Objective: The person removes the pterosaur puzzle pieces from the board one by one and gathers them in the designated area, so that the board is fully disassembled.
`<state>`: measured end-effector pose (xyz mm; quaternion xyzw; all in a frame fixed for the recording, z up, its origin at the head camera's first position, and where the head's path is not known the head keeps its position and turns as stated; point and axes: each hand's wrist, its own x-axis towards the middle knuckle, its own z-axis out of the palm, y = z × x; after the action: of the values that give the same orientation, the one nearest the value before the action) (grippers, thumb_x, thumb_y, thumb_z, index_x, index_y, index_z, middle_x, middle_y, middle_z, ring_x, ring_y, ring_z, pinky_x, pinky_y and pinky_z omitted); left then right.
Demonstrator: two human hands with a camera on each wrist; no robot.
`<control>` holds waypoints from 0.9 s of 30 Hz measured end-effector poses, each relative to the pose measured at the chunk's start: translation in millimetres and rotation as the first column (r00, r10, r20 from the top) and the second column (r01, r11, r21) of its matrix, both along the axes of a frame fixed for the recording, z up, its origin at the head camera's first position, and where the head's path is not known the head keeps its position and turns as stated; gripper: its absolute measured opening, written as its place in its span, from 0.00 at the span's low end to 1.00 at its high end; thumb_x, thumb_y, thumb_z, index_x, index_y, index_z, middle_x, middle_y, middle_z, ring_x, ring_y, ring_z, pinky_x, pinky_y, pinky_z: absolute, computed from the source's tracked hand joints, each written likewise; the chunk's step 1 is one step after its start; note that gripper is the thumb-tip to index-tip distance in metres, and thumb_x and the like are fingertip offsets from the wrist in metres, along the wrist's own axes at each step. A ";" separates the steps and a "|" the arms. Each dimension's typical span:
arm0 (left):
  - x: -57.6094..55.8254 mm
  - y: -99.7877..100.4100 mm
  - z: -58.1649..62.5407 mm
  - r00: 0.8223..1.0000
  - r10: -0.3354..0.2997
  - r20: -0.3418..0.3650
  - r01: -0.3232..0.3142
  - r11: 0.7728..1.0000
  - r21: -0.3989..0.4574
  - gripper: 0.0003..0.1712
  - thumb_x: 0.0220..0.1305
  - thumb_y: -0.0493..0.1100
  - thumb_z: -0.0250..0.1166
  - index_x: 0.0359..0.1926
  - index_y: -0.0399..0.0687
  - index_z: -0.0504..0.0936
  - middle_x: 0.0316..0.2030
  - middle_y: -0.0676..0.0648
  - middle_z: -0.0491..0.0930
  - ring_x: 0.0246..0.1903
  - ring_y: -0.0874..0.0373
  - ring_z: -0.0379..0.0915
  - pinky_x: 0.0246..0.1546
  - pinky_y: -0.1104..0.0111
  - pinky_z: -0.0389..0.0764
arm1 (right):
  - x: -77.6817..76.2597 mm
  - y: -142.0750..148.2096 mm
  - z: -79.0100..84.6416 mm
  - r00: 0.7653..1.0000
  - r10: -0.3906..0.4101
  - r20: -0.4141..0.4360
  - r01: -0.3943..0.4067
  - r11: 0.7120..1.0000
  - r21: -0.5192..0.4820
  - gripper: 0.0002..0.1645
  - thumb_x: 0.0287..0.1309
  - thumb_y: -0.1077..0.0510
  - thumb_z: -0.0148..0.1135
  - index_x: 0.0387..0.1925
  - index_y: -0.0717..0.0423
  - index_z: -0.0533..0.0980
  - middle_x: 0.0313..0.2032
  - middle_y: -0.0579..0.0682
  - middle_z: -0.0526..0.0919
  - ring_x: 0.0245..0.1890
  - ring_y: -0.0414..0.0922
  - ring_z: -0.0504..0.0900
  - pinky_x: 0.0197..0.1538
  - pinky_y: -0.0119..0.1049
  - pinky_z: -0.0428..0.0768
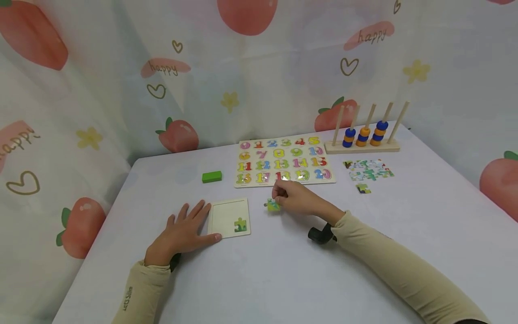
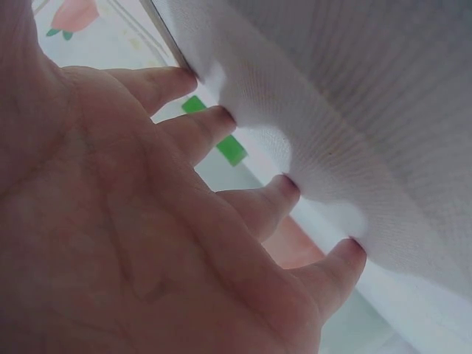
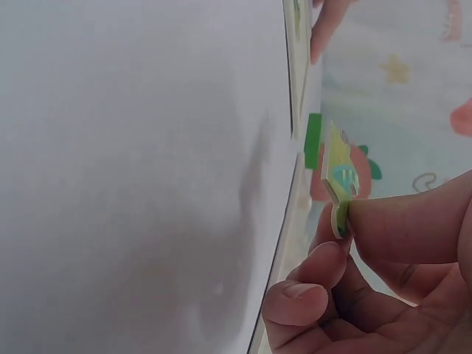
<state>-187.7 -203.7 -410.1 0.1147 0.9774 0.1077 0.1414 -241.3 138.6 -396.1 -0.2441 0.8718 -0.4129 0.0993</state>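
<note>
A square puzzle frame [image 1: 224, 218] lies on the table, with one green puzzle piece [image 1: 240, 224] in its lower right corner. My left hand [image 1: 184, 234] rests at the frame's left side, fingers spread, thumb along the lower edge and index fingertip near the upper left corner. In the left wrist view the left hand's fingers [image 2: 258, 203] are straight, tips on the white cloth. To the right of the frame, my right hand [image 1: 297, 198] pinches another green puzzle piece [image 3: 341, 177] between thumb and fingers, held above the table.
Behind the hands lies a number board [image 1: 279, 162], with a green block [image 1: 212, 177] to its left. At the back right stands a wooden peg stand [image 1: 362, 148] with blue and orange beads. Joined puzzle pieces [image 1: 369, 170] and a loose piece [image 1: 363, 189] lie before it.
</note>
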 end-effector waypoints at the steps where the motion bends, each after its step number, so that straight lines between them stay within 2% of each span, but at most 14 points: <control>1: 0.1 -0.1 0.0 1.000 -0.001 -0.001 0.001 1.000 -0.002 0.61 0.66 0.74 0.68 0.86 0.47 0.55 0.84 0.39 0.49 0.80 0.26 0.37 0.71 0.24 0.44 | 0.2 2.7 -0.2 1.000 -0.007 0.002 0.007 1.000 0.000 0.06 0.73 0.70 0.59 0.39 0.58 0.77 0.34 0.50 0.79 0.37 0.47 0.76 0.44 0.42 0.76; 9: 1.9 0.3 3.4 1.000 0.002 0.003 -0.002 1.000 0.017 0.61 0.66 0.73 0.69 0.86 0.46 0.56 0.84 0.38 0.50 0.80 0.25 0.37 0.71 0.24 0.43 | -0.5 22.3 -1.1 0.999 -0.054 0.000 0.054 0.998 -0.008 0.04 0.73 0.69 0.59 0.41 0.59 0.78 0.36 0.51 0.80 0.39 0.49 0.76 0.44 0.43 0.76; 18: -0.7 1.2 1.9 1.000 0.001 0.005 -0.001 1.000 0.011 0.61 0.65 0.73 0.68 0.86 0.47 0.55 0.85 0.39 0.49 0.81 0.26 0.37 0.72 0.25 0.43 | -1.5 48.7 -3.9 0.992 -0.123 -0.020 0.123 0.992 0.007 0.05 0.76 0.66 0.57 0.42 0.60 0.79 0.37 0.52 0.80 0.41 0.50 0.76 0.46 0.44 0.76; 27: 1.2 1.2 2.8 1.000 0.012 -0.005 -0.012 1.000 -0.003 0.60 0.65 0.72 0.68 0.86 0.47 0.56 0.84 0.39 0.50 0.80 0.26 0.38 0.72 0.25 0.44 | -4.8 74.4 0.8 0.985 -0.168 -0.036 0.169 0.985 0.033 0.04 0.77 0.66 0.58 0.43 0.60 0.79 0.39 0.52 0.81 0.42 0.50 0.75 0.46 0.44 0.76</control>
<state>-186.5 -202.5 -407.3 0.1091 0.9785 0.1069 0.1387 -246.1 213.0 -395.3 -0.1746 0.8982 -0.3997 0.0540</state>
